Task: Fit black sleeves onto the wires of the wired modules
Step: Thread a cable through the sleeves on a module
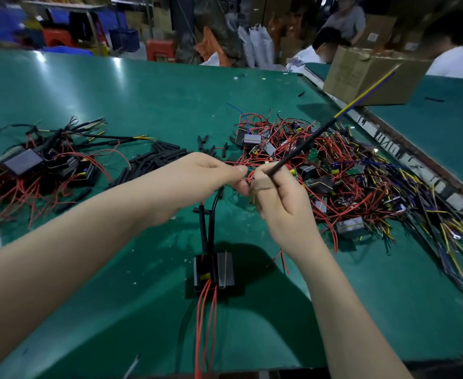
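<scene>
Table (142, 99): module (214, 272) near front centre, below both hands. Finished modules pile (41, 165) far left, loose sleeves pile (153, 160) just right of it. Unsleeved modules heap (348, 176) right. Cardboard box (367, 75) behind heap, on the next table.

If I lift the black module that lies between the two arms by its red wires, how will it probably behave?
The black module would probably dangle and swing, since its thin red wires lie in loose curves and look floppy. It seems dense for its size: a blocky body with a metal band. The sleeved wires would likely trail behind, as they run up to the left hand.
</scene>
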A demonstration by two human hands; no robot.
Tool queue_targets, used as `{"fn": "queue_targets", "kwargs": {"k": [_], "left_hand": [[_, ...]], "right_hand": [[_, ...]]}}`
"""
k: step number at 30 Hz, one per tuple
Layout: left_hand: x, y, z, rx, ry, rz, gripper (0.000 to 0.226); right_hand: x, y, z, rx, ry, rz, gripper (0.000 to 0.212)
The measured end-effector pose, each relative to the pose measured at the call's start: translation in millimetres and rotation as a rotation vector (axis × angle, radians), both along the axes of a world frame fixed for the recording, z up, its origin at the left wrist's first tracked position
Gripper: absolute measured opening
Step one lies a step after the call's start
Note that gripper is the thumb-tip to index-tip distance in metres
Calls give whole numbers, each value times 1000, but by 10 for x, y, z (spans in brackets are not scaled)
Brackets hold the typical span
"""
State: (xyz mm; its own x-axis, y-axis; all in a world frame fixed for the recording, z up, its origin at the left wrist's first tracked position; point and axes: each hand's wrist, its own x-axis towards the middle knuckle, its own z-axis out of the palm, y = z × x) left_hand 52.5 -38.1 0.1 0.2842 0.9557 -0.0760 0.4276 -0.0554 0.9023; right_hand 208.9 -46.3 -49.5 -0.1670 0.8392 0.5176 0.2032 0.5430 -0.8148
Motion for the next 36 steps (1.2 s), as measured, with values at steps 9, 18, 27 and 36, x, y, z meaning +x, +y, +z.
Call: {"fn": "queue_targets", "kwargs": {"k": [9,18,27,36], "left_hand": [[-60,-78,44,-90,101,22,34],[-121,-86,91,-169,91,-87,33],[-203,-70,110,-101,-29,-178,26],[-149,-75,-68,1491,861,-156,21]], "right_hand": [[17,40,-92,286,-264,-129,23],[9,33,-103,322,-315,-103,30],[17,20,-85,331,-342,-184,34],[-23,32,-11,-606,88,65,22]]}}
